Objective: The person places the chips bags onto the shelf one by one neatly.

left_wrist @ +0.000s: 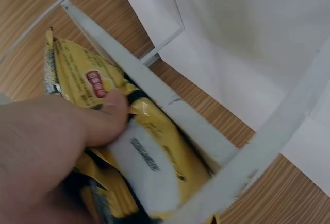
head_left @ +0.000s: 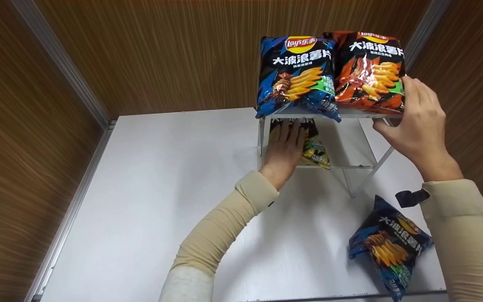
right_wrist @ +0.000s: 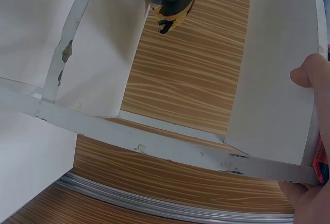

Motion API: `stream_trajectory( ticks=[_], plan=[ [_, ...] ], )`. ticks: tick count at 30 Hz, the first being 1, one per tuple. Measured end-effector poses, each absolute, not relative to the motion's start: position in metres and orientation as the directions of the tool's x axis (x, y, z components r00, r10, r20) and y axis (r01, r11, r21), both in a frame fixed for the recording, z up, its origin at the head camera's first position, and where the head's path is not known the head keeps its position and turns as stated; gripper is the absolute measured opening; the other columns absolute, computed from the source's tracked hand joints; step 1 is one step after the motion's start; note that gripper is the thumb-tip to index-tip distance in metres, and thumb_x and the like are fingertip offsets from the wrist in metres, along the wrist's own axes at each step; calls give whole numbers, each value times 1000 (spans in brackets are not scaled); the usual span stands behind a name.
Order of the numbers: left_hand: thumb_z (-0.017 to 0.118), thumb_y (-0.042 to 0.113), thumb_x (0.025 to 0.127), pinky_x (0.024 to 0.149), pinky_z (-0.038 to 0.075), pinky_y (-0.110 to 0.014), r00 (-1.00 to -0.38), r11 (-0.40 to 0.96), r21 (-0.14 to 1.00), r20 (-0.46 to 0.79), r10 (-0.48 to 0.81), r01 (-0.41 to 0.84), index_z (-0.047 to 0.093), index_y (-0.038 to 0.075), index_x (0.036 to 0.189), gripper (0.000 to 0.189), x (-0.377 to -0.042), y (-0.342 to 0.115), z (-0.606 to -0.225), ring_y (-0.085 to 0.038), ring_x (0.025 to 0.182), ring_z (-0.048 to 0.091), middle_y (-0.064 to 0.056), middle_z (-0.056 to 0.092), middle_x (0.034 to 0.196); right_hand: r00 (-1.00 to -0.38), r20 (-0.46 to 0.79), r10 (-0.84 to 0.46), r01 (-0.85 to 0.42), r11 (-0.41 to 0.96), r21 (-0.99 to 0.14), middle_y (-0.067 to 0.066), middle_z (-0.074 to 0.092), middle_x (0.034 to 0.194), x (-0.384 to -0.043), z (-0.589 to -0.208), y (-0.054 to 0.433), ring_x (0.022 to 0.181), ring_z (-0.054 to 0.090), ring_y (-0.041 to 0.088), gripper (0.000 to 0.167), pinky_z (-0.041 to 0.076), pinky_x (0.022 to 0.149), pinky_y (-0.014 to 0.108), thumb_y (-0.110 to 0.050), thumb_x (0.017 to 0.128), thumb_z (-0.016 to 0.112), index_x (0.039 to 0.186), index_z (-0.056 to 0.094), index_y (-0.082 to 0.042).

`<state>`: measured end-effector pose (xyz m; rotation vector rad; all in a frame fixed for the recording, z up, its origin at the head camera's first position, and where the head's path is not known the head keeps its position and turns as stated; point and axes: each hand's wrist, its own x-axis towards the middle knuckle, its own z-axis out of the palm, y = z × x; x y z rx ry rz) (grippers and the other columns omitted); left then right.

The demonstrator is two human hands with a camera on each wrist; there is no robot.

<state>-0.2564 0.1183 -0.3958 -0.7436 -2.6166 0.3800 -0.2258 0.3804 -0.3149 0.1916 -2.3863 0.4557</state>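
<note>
In the head view, my left hand (head_left: pixel 284 149) is inside the lower tier of a white-edged display rack (head_left: pixel 361 167). It grips a yellow and black chip bag (head_left: pixel 318 154); the left wrist view shows the thumb pressed on the bag's yellow back (left_wrist: pixel 154 167), beside a rack bar. My right hand (head_left: pixel 422 119) holds the right end of the rack's upper shelf, thumb below the edge and fingers up beside a red Lay's chip bag (head_left: pixel 369 77). Left of that bag, a blue Lay's chip bag (head_left: pixel 297 77) stands on the same shelf.
Another blue chip bag (head_left: pixel 392 247) lies at the front right of the white surface (head_left: pixel 149 188), near its front edge. Wood-grain panels (head_left: pixel 162 54) rise behind and at both sides, with metal strips (head_left: pixel 65 58) at the corners.
</note>
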Motion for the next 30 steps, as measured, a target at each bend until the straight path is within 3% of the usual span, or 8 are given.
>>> stream_trajectory(
  ticks=[4, 11, 15, 17, 21, 24, 30],
  plan=[
    [66, 34, 95, 117, 35, -37, -808, 827, -420, 290, 512, 373, 36, 15, 154, 69, -260, 123, -393, -25, 142, 36, -6, 37, 158, -757, 654, -14, -253, 928, -273, 23, 44, 150, -226, -315, 380, 141, 38, 40, 91, 28, 119, 60, -27, 76, 80, 152, 35, -5],
    [61, 24, 99, 105, 50, -33, -776, 859, -380, 399, 488, 344, 41, 14, 151, 56, -269, 127, -398, -21, 130, 51, -5, 52, 147, -743, 669, -24, -264, 929, -260, 24, 45, 148, -227, -315, 380, 139, 40, 41, 90, 30, 118, 60, -26, 76, 80, 151, 37, -4],
    [59, 26, 100, 105, 51, -33, -749, 860, -381, 443, 492, 340, 39, 12, 151, 56, -268, 126, -406, -22, 131, 54, -7, 52, 148, -736, 677, -24, -270, 927, -260, 25, 46, 148, -226, -315, 380, 139, 41, 41, 88, 31, 117, 60, -26, 76, 80, 150, 38, -4],
    [55, 22, 102, 108, 49, -35, -708, 856, -380, 491, 508, 351, 41, 9, 150, 52, -268, 123, -412, -23, 133, 54, -10, 52, 148, -738, 674, -23, -269, 927, -263, 25, 46, 148, -226, -316, 380, 139, 40, 41, 88, 30, 117, 60, -26, 76, 80, 150, 38, -4],
    [53, 20, 102, 112, 44, -36, -566, 819, -373, 595, 571, 435, 46, 5, 146, 47, -262, 114, -414, -25, 135, 53, -13, 52, 147, -742, 671, -22, -266, 927, -265, 25, 45, 148, -226, -316, 379, 139, 40, 41, 88, 30, 117, 60, -26, 76, 80, 150, 38, -4],
    [53, 26, 101, 115, 41, -36, -478, 749, -417, 585, 655, 515, 47, 4, 146, 50, -252, 107, -402, -25, 137, 51, -12, 52, 148, -744, 668, -19, -264, 926, -268, 24, 45, 149, -226, -316, 379, 140, 40, 41, 88, 30, 117, 61, -27, 77, 79, 151, 38, -5],
    [40, 29, 104, 115, 41, -33, -374, 626, -438, 533, 759, 645, 50, 7, 143, 45, -231, 94, -370, -22, 134, 52, -8, 55, 145, -742, 670, -21, -264, 928, -263, 23, 45, 149, -227, -316, 380, 140, 40, 40, 88, 31, 117, 60, -27, 76, 80, 150, 38, -6]
  ],
)
